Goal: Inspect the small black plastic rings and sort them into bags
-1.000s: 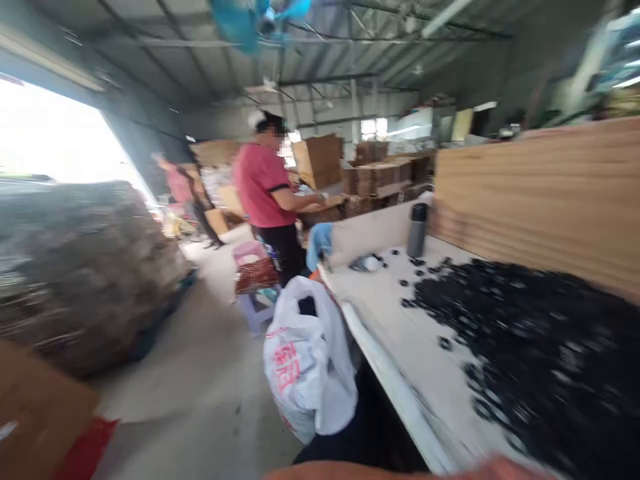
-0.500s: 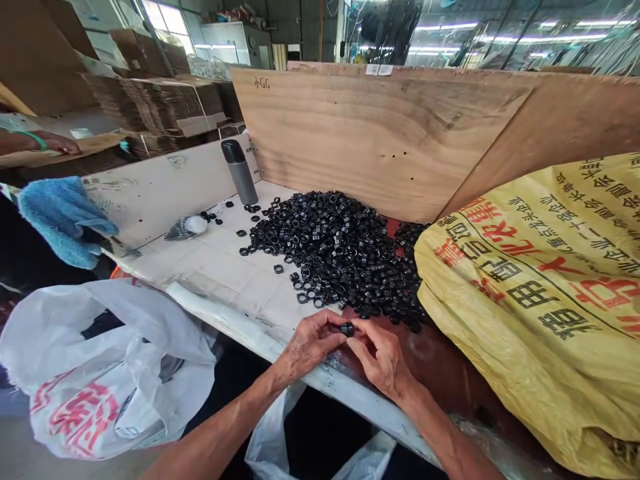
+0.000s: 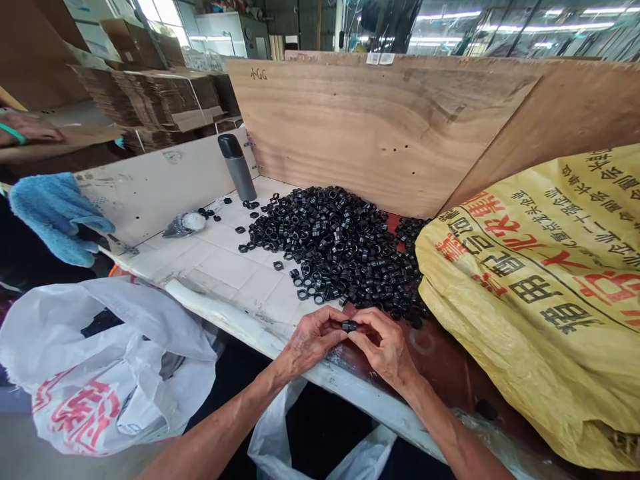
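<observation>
Between my two hands, just over the table's front edge, is a small black ring-shaped plastic part [image 3: 349, 326]. My left hand [image 3: 314, 339] pinches it from the left with thumb and forefinger. From the other side my right hand [image 3: 384, 343] pinches the same part between thumb and fingertips. Whether it is one piece or two pressed together I cannot tell. Right behind my hands lies a big heap of similar black rings [image 3: 335, 247], with a few loose ones along its left side.
A grey flask [image 3: 237, 170] stands behind a small clear bag [image 3: 185, 225]. The yellow sack [image 3: 530, 320] covers the right side. Wooden boards [image 3: 380, 127] wall the back. A white plastic bag [image 3: 105, 360] hangs at left, below a blue towel [image 3: 57, 217]. Another person's hand [image 3: 37, 127] shows far left.
My view has shifted slightly. The black part shows a little longer between my fingertips, and my right hand has turned slightly. The other person's hand has moved left.
</observation>
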Tool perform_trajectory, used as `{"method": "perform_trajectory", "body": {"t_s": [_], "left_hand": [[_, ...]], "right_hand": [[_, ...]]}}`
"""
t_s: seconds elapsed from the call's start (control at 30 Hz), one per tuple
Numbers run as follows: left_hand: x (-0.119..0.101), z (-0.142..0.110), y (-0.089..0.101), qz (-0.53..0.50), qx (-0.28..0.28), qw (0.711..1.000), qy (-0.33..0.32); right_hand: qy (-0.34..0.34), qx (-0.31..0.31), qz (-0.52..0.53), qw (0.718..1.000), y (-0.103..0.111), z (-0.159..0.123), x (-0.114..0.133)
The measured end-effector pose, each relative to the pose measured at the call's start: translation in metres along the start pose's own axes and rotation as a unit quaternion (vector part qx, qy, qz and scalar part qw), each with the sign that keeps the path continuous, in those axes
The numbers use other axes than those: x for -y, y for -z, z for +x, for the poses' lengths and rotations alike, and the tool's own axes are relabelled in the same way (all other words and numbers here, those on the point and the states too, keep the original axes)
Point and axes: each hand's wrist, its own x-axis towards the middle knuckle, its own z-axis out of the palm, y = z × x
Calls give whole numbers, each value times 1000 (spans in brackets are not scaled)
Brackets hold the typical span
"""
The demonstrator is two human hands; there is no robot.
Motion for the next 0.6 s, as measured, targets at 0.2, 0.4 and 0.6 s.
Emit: {"method": "perform_trajectory", "body": {"t_s": [0.2,0.4,0.6], "left_hand": [[-1,1,-2,-10,-3,1000,0],[-1,0,-3,-28,18,999,10],[-2,-1,-1,43,11,999,-4]], "right_hand": [[-15,-9,-3,1000,-1,-1,-5],[-23,1,-43,999,-4,0,-8],[-6,-10,-88,996,-8,0,-13]]}}
